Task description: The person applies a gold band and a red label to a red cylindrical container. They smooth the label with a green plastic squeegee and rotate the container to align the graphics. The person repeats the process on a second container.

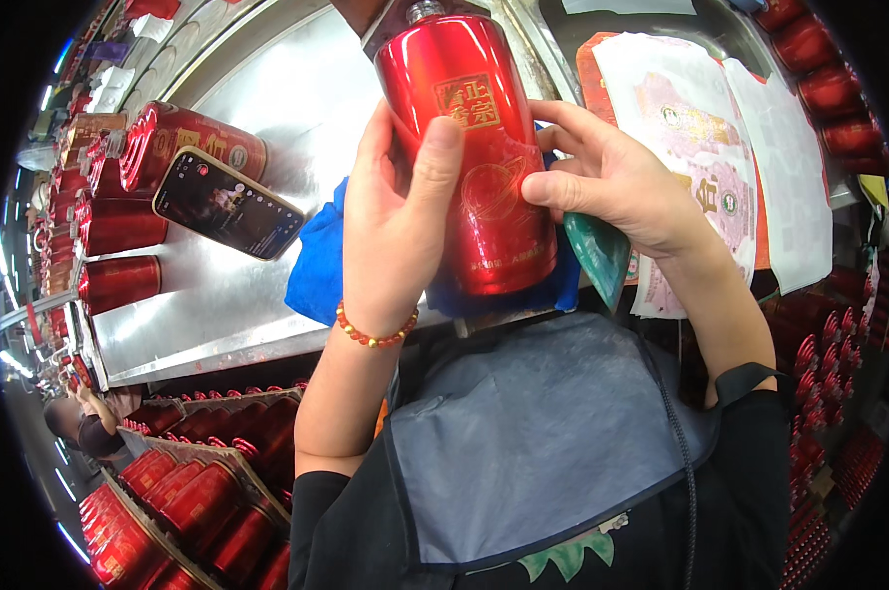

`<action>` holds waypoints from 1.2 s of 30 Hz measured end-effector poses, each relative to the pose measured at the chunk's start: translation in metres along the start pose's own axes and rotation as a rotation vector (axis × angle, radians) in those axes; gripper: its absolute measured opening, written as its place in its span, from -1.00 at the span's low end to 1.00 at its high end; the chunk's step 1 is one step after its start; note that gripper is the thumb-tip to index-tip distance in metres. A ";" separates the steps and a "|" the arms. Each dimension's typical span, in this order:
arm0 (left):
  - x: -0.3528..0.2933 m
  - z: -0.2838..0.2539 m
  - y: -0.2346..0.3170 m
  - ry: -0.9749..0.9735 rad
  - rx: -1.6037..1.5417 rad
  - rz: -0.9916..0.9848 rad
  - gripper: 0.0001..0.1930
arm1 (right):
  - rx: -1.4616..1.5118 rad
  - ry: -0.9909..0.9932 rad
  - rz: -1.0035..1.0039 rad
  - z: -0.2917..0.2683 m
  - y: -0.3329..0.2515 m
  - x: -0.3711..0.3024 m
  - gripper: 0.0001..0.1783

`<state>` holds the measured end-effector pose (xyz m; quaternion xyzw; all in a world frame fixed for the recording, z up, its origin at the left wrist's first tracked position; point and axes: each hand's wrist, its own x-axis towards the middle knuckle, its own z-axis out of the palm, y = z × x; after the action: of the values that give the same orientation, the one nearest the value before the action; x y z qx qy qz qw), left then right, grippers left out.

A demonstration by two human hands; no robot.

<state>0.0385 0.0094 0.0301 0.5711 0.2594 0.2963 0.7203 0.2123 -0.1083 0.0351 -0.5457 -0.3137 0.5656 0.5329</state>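
Observation:
A glossy red bottle (498, 192) with gold print and a bare metallic neck lies with its neck pointing away from me, its lower end over a blue cloth (316, 261). My left hand (405, 197) is wrapped round the bottle's left side, thumb on the front. At the right side, my right hand (616, 177) has its thumb and bent fingers close against the bottle. Tucked under that hand's palm is a flat green scraper-like piece (602, 261), its tip pointing toward me. Fingertips behind the bottle are hidden.
A phone (228, 202) with a lit screen leans against red bottles (120, 226) on the metal table (199, 320). White printed sheets (675, 108) lie at the right. Crates of red bottles (208, 511) stand below left, near another person (86, 423). More bottles (823, 88) are at right.

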 end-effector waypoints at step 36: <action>0.012 0.002 0.004 0.029 0.066 -0.003 -0.48 | 0.140 -0.032 0.052 -0.001 -0.003 -0.002 -0.17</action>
<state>0.0473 0.0176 0.0343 0.5898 0.2803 0.2945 0.6977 0.2134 -0.1101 0.0384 -0.5058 -0.2675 0.6086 0.5497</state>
